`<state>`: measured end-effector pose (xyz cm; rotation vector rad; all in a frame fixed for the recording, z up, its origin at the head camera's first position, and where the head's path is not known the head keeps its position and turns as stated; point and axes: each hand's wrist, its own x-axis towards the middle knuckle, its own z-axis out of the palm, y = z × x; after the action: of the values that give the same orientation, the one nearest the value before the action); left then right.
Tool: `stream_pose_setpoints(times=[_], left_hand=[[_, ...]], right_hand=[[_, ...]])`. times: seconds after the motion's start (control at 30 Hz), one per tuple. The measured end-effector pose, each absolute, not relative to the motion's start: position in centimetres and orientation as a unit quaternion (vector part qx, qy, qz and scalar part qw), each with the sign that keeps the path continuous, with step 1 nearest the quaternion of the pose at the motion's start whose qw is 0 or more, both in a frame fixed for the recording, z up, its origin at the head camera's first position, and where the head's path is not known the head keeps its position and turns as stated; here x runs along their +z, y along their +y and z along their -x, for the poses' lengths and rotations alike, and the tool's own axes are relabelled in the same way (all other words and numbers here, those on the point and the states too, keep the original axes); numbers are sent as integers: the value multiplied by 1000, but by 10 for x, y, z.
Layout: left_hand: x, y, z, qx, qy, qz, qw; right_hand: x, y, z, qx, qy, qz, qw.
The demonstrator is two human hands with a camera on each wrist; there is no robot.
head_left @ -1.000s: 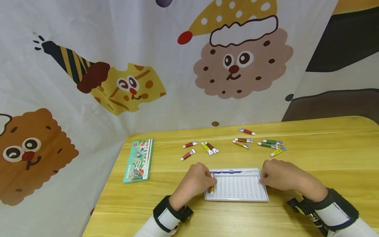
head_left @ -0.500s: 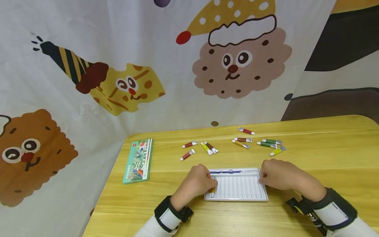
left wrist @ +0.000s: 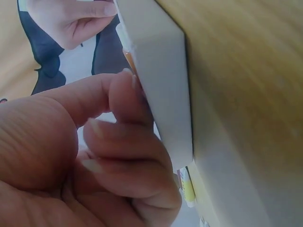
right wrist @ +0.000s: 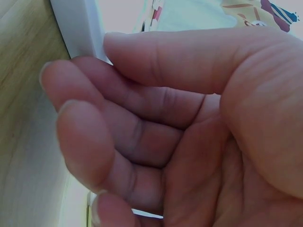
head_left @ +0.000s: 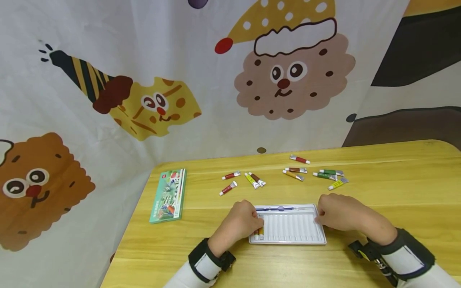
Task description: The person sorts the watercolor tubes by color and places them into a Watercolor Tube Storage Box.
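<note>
A white plastic paint tray (head_left: 293, 228) with a row of slots lies on the table. A blue paintbrush (head_left: 277, 209) lies in its long back groove. My left hand (head_left: 239, 220) is at the tray's left end, its thumb and fingertips pinching an ochre paint tube (head_left: 261, 233). Left of that tube, a darker reddish tube (head_left: 256, 235) lies in the tray, its upper part hidden by the hand. My right hand (head_left: 335, 212) grips the tray's right edge, thumb at the inner side. In the right wrist view, the tray's wall (right wrist: 80, 33) meets the thumb tip and bent fingers.
Several loose paint tubes lie behind the tray: red ones (head_left: 228, 188), a yellow one (head_left: 251, 180), an ochre one (head_left: 293, 175), green ones (head_left: 325, 176). A green paint box (head_left: 168, 196) lies at the left. Behind the wooden table (head_left: 201, 236) hangs a printed cloth (head_left: 216, 132).
The ochre tube in my left hand has shifted slightly right and straightened beside the reddish tube, which now shows more. My right hand has stayed at the tray's edge.
</note>
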<state>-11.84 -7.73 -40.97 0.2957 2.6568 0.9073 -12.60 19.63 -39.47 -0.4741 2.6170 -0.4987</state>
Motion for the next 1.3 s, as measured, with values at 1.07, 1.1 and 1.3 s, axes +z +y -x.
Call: stream_pose_setpoints(times=[1.07,1.1,1.3], left_hand=[[-402,-84,120,296,924,-134,200],[-403,-84,120,299,924,-132,197],[-406,-83,121,317,925,-117,177]], right_hand=[[-396,197,127,-182,944,170,218],[-397,197,127,-182,943,170,220],[-398,198,128,-184,943,168,222]])
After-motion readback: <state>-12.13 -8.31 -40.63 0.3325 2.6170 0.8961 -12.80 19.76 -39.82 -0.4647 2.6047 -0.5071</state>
